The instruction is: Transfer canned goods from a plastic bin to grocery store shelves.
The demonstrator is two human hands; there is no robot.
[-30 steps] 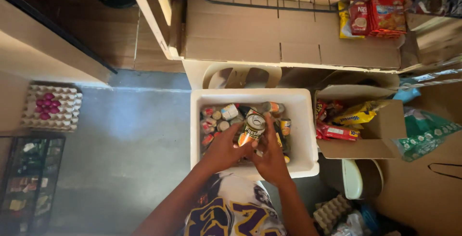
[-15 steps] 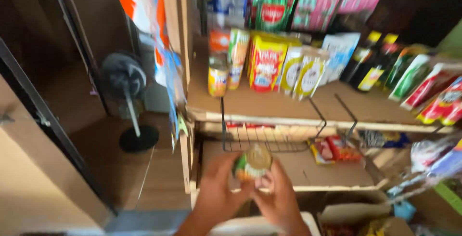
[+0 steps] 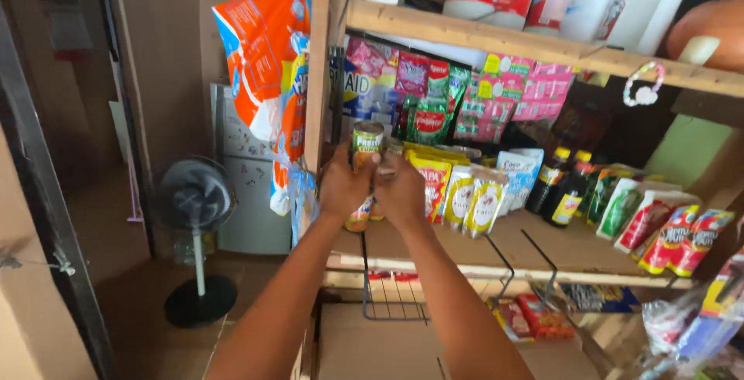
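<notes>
Both my hands are up at the shelf: left hand (image 3: 345, 186) and right hand (image 3: 399, 190) wrap a green-labelled can (image 3: 366, 143) between them, held upright so it stacks on the cans (image 3: 364, 215) below. At three o'clock, yellow pouches (image 3: 465, 194) and dark bottles (image 3: 559, 186) line the wooden shelf (image 3: 558, 248). My fingers hide the can's lower half; the stack's count stays unclear.

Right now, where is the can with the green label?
In the head view, the green-labelled can is at centre, held up by the left hand and the right hand, just right of the wooden shelf post and left of the yellow pouches.
</notes>
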